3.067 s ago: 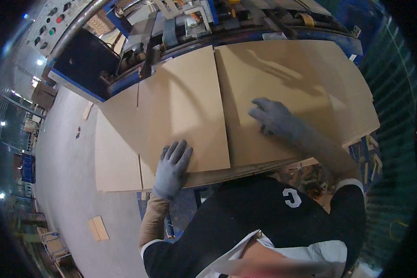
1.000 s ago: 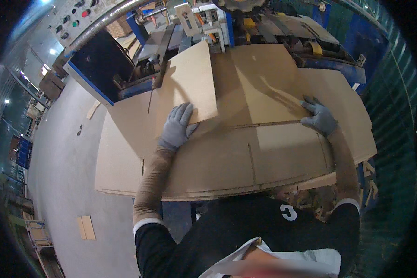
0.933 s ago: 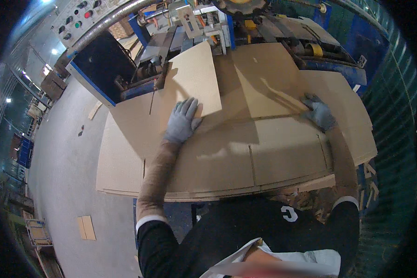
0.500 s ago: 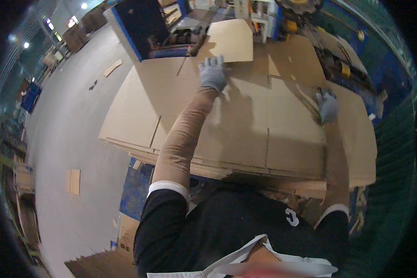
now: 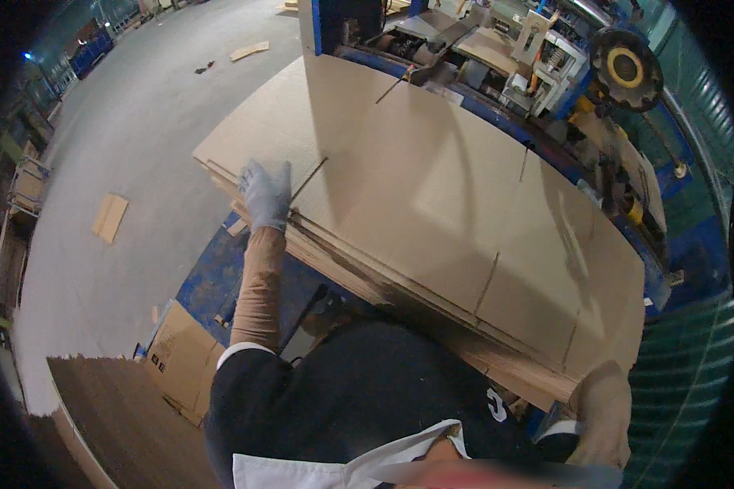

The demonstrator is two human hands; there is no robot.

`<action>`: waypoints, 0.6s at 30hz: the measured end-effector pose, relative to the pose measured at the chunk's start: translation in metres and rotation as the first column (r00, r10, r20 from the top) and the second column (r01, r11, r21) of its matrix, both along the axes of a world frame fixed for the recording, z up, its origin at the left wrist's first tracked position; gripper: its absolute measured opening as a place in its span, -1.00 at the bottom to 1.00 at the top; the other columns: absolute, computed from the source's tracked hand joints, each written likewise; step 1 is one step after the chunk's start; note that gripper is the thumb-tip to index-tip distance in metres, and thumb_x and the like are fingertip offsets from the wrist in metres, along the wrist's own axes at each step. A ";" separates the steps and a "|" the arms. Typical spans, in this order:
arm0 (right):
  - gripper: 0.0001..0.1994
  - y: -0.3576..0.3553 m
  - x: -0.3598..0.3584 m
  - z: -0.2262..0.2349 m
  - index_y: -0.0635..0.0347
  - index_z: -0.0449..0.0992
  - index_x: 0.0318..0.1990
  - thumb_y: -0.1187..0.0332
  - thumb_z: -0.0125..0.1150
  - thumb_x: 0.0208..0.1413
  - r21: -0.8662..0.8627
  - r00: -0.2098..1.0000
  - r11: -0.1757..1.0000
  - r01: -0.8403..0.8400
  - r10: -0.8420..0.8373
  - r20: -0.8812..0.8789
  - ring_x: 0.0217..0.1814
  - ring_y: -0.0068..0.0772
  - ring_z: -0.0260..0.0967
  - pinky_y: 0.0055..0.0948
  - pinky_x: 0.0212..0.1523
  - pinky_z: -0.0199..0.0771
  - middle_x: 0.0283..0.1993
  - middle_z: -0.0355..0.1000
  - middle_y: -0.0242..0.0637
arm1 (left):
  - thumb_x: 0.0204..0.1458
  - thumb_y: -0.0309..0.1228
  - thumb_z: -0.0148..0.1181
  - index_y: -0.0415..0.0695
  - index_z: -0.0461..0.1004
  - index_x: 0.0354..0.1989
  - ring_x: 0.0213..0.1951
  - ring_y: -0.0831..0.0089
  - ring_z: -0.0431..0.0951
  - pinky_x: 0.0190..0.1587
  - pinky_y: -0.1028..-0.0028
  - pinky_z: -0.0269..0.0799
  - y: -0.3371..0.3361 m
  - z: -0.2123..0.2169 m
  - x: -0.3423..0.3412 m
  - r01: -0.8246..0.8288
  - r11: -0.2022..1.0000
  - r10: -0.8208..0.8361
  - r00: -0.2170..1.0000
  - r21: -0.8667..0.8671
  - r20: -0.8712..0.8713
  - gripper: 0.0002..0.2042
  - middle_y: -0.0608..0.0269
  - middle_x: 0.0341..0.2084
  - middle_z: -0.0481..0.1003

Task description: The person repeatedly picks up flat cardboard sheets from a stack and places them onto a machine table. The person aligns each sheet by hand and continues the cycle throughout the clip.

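A stack of large flat cardboard sheets (image 5: 432, 187) with cut slots lies in front of me, running from upper left to lower right. My left hand (image 5: 267, 194), in a grey glove, rests flat on the top sheet at the stack's near left edge, beside a slot, fingers pointing away. My right forearm (image 5: 605, 403) reaches to the stack's lower right end. The right hand itself is hidden behind the cardboard edge there.
A blue machine (image 5: 497, 57) with a yellow-centred wheel (image 5: 625, 67) stands behind the stack. A blue platform (image 5: 220, 273) sits under the stack's near edge. A flattened box (image 5: 179, 359) lies by my left side, and loose cardboard pieces (image 5: 110, 216) lie on the grey floor.
My left hand has come back from the far part of the top sheet to the near left edge. My right hand has slid off the top and out of sight at the right end.
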State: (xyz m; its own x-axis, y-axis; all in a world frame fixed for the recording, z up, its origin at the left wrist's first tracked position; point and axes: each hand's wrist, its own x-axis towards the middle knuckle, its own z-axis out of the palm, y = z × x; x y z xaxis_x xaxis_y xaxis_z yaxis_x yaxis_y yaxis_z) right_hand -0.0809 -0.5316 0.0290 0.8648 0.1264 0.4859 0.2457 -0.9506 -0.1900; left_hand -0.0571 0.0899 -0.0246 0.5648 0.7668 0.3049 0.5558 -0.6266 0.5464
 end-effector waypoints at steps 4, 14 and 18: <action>-0.55 -0.006 -0.008 -0.002 0.24 0.32 0.15 0.16 0.05 0.21 -0.004 1.000 1.000 0.016 -0.016 0.010 0.14 -0.13 0.29 -0.27 0.11 0.32 0.17 0.31 -0.06 | 0.04 0.12 0.02 -0.43 0.09 0.25 0.28 -0.19 0.09 0.31 0.16 0.00 0.002 -0.007 0.011 -0.015 0.988 0.027 0.997 -0.157 0.074 -0.16 -0.32 0.22 0.16; -0.51 -0.018 -0.032 0.005 0.29 0.28 0.18 0.16 0.07 0.21 0.034 0.993 0.995 0.093 -0.095 0.065 0.13 -0.16 0.30 -0.30 0.10 0.34 0.16 0.30 -0.04 | 0.08 -0.38 0.15 -0.12 0.41 -0.36 -0.47 0.53 0.42 -0.45 0.61 0.37 0.078 0.001 -0.003 0.646 0.432 0.579 0.337 -0.630 0.743 -0.90 0.31 -0.47 0.43; -0.50 -0.006 -0.056 0.015 0.31 0.26 0.19 0.16 0.08 0.21 0.083 0.979 0.989 0.125 -0.137 0.154 0.12 -0.17 0.31 -0.32 0.10 0.35 0.16 0.30 -0.03 | 0.07 -0.40 0.16 -0.09 0.43 -0.41 -0.52 0.56 0.40 -0.50 0.67 0.32 0.085 0.033 0.008 0.742 0.268 0.681 0.305 -0.614 0.666 -0.92 0.36 -0.52 0.43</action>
